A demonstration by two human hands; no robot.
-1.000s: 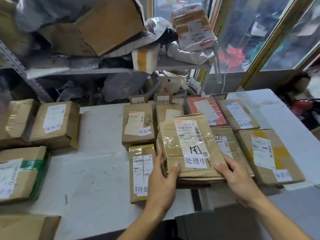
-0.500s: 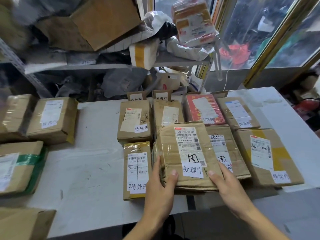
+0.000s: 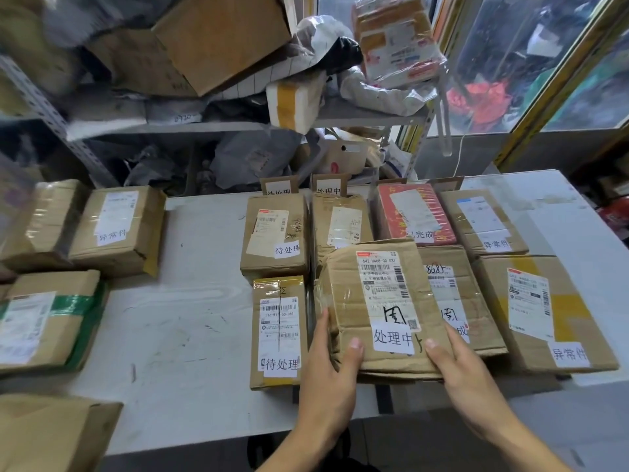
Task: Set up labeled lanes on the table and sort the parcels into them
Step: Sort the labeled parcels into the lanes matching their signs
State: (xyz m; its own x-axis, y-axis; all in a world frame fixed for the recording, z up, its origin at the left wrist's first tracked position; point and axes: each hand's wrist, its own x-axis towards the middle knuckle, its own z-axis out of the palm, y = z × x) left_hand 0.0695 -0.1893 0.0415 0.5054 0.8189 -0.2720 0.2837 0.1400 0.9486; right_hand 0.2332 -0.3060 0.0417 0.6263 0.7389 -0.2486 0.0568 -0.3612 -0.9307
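At 9 o'clock, four brown boxes sit on the white surface. One of them, the green-taped box, lies at the left edge. Just above it, at 10 o'clock, is a box with a white tag.

In the middle there are rows of boxes going away from the person. The first row has a far box at 12 o'clock and a near box just below it. Both have the same white tag. A little card stands at the back of this row, and another card stands next to it.

The left hand grips the near left corner of the crumpled parcel, with the thumb on top. This parcel is at the middle, in the second row, and it leans on the small box behind it. The right hand holds the parcel's near right corner, fingers curled at its edge.

At 1 o'clock is a red parcel. Below it a flat brown box lies partly under the crumpled parcel.

At 3 o'clock a big box with yellow tape sits near the right edge. Behind it, at 2 o'clock, is a smaller box.

At the back, a shelf holds a messy pile of bags and boxes.
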